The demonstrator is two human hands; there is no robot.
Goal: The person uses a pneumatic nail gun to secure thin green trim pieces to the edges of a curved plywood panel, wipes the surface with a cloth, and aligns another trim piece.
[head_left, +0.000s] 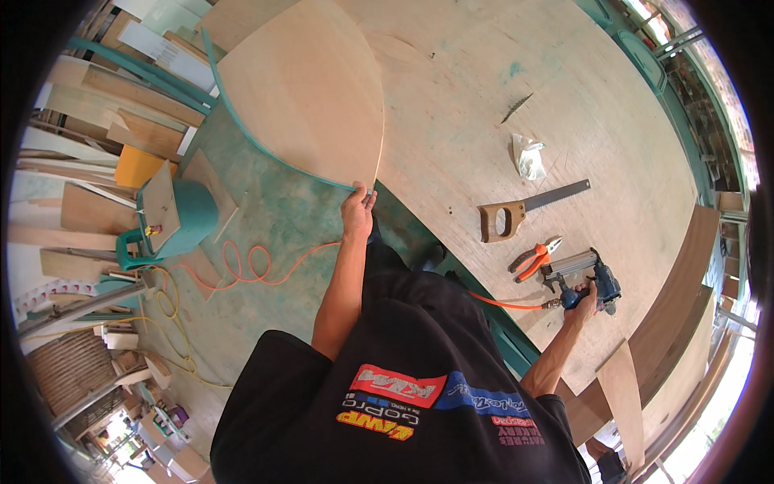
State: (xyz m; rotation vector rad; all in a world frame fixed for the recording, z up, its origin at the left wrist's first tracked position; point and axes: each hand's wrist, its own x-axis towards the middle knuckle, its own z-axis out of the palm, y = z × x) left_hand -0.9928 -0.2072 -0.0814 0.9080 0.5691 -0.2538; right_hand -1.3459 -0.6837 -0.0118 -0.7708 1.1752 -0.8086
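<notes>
Currently left fingers (370,201) grip one panel (310,93); right fingers (593,292), one nailer (607,280).

A black fabric T-shirt (419,327) with red, blue and yellow prints (399,387) has wide sleeves (270,379) ending well short of both hands (355,216).

Left forearm (339,292) extended forward, left grip (357,213) with thumb and fingers set pinching; right forearm (556,352) slanting forward and outward, right grip (589,302) with fingers curled.

left fingers (368,199) grip a board (310,85), right fingers (592,295) a nailer (607,279).
</notes>
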